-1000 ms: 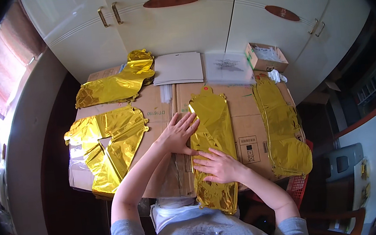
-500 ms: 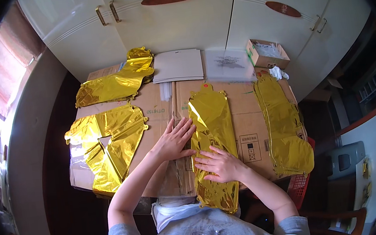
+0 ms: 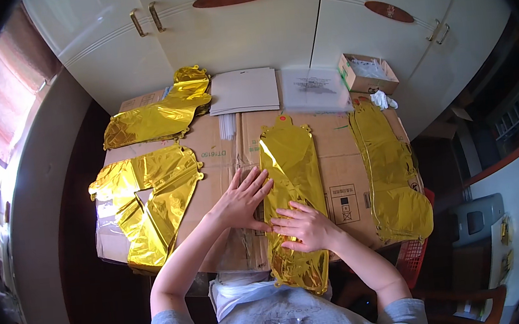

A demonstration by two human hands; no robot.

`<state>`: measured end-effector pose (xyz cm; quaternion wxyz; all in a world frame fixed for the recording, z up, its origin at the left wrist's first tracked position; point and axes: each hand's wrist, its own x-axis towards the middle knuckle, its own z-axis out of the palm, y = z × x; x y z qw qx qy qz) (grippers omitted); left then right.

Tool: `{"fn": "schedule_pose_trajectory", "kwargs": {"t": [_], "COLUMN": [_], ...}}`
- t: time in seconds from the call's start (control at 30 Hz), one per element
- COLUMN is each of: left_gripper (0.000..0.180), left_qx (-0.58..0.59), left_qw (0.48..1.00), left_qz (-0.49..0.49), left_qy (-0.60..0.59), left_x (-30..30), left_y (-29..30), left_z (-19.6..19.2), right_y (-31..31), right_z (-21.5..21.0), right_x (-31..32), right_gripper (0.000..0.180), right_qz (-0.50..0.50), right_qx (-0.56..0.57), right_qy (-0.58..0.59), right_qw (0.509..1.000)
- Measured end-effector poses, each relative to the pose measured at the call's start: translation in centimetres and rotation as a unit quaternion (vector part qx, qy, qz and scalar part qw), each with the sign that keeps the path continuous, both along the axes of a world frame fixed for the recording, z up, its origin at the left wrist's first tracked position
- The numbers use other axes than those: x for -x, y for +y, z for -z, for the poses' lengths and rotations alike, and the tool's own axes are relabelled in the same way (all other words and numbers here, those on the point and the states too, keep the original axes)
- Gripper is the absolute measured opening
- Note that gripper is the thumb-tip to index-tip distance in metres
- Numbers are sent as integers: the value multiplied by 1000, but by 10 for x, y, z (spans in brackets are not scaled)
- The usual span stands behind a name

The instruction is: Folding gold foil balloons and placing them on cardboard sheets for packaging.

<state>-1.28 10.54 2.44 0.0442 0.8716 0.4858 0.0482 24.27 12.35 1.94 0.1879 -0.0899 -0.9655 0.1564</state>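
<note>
A long flat gold foil balloon (image 3: 289, 159) lies in front of me on the cardboard, with small tabs at its far end and its near end hanging toward my lap. My left hand (image 3: 243, 200) rests palm down with fingers spread, its fingertips on the balloon's left edge. Across the balloon's middle lies my right hand (image 3: 305, 226), flat with its fingers apart, its fingertips near my left thumb. Neither hand grips anything. More gold foil balloons lie around: a folded one (image 3: 156, 198) at the left, another (image 3: 156, 114) at the far left, and a long stack (image 3: 387, 174) at the right.
Flattened cardboard (image 3: 219, 142) covers the table. Along its far edge are grey boards (image 3: 244, 91), a clear plastic sheet (image 3: 315, 88), a small box (image 3: 368, 74) with plastic inside, and a crumpled white piece (image 3: 383, 99). White cabinets (image 3: 246, 34) stand behind.
My left hand has slid slightly nearer to me along the balloon's left edge. My right hand has stayed nearly in place on the balloon.
</note>
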Motion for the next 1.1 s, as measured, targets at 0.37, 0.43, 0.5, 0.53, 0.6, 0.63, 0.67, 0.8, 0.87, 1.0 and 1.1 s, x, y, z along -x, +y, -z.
{"fn": "schedule_pose_trajectory", "kwargs": {"t": [0.37,0.43,0.5,0.53,0.6,0.63,0.67,0.8,0.87,1.0,1.1], "left_gripper": [127,128,129,129,130,130,129,125,121,115,115], "left_qx": [1,11,12,13,-12,-25,-23,-32,-47,-61,-44], "left_qw": [1000,999,999,998,999,998,998,997,995,993,990], "left_qz": [-8,-15,-22,-25,-40,-47,-48,-42,-41,-54,-78], "left_qy": [24,28,41,47,30,21,29,63,72,87,109], "left_x": [-3,-5,-6,-6,-3,-2,-2,0,3,0,-6], "left_y": [-1,0,2,3,8,10,12,18,21,31,39], "left_z": [-7,-9,-11,-12,-4,-2,-3,-7,-8,-8,-14], "right_y": [0,0,0,1,1,0,1,1,1,1,1], "right_z": [2,2,2,2,2,2,3,6,6,4,4], "right_x": [0,0,0,0,0,-1,-1,-1,0,-1,-1], "right_gripper": [38,38,38,37,37,37,37,36,36,35,34], "right_qz": [4,6,5,5,7,9,11,9,6,7,7], "right_qx": [7,7,6,5,7,10,12,14,15,19,23], "right_qy": [2,-2,-5,-7,-9,-9,-10,-9,-9,-15,-17], "right_qw": [1000,1000,1000,1000,1000,1000,1000,1000,1000,1000,1000]}}
